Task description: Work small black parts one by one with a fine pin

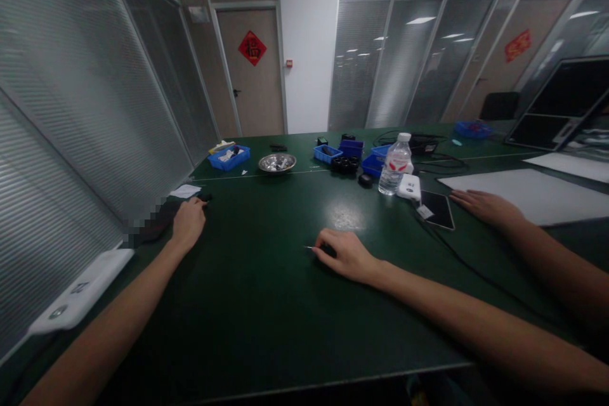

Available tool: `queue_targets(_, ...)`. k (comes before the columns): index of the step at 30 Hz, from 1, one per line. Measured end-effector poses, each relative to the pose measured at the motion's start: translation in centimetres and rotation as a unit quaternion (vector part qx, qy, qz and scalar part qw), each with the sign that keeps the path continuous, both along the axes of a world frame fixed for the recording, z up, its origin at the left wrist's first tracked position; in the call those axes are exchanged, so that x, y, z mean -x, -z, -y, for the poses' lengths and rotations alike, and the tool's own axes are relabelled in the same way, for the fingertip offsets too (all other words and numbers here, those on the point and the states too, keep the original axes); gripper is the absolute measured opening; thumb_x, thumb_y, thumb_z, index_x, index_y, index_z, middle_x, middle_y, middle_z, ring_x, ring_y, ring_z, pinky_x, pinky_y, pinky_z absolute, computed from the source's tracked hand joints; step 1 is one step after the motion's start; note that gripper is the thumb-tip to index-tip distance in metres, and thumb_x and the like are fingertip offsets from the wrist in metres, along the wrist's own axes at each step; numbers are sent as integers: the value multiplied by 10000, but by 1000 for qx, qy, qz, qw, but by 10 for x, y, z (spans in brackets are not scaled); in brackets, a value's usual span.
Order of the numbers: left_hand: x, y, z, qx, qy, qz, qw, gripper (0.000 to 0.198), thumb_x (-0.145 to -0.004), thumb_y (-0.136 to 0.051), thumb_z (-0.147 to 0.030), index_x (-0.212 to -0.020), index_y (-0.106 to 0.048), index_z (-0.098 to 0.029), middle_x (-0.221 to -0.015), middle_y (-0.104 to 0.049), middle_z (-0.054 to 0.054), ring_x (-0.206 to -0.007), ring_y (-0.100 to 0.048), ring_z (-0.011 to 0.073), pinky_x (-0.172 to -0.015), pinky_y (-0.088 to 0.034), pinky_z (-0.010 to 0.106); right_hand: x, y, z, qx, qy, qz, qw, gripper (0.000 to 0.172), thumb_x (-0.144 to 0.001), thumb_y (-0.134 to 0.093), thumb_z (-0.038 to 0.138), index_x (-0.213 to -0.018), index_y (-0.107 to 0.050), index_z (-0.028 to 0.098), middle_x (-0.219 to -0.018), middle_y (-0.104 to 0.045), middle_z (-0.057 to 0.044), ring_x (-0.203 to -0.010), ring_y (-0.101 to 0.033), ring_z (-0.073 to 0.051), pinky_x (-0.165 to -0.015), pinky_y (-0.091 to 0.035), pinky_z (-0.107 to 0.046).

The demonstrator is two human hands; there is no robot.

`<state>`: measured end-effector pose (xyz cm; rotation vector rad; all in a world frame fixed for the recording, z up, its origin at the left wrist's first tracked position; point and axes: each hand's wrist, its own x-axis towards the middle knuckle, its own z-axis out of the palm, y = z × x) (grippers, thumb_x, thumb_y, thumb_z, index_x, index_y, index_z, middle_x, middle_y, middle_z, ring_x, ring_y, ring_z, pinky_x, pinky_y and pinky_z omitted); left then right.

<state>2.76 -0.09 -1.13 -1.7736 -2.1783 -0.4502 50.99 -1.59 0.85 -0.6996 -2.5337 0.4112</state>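
Observation:
My left hand [189,222] reaches to the far left of the green table, its fingers closed at a small black object [204,197] whose kind I cannot make out. White paper [185,191] lies just beyond it. My right hand [346,255] is over the middle of the table, with thumb and forefinger pinched on a thin, pale, pin-like piece [308,247] that points left. The palm side of this hand is in shadow.
Another person's hand [490,206] rests at right beside a white sheet [533,193]. A water bottle [396,165], white power bank [409,187], dark tablet [438,209] and cable lie nearby. Farther back are a metal bowl [276,163] and blue trays [229,157].

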Motion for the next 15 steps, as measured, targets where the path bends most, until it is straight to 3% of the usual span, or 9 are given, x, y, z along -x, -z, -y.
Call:
queue_targets(7,-3,-6,0,-10,21,58,998,421,-928,-433,-242,-1224,-700,-104,-1229,-671,190,-1163,-601,359,-1021,-482,492,0,-2,1,-1,-3,0,1000,167,-1027,-548,344,-1020,-618,192,-915,-654,-29,-738,-600,-140,-643,-444,-263)
queue_targets(10,-10,-8,-4,-9,49,105,993,419,-915,-489,-281,-1246,-685,-115,-1205,-702,159,-1113,-650,309,-1020,-497,437,0,0,0,-4,-1,1,1000,159,-1025,-555,343,-1022,-616,196,-926,-654,-26,-745,-600,-141,-648,-445,-262)
queue_targets(15,-51,-13,-7,31,133,191,972,441,-903,-591,-338,-1304,-653,-165,-1119,-751,87,-946,-707,221,-867,-567,337,0,3,-2,-1,2,5,1000,167,-1026,-553,353,-1033,-614,197,-943,-661,-27,-754,-603,-143,-667,-453,-267)
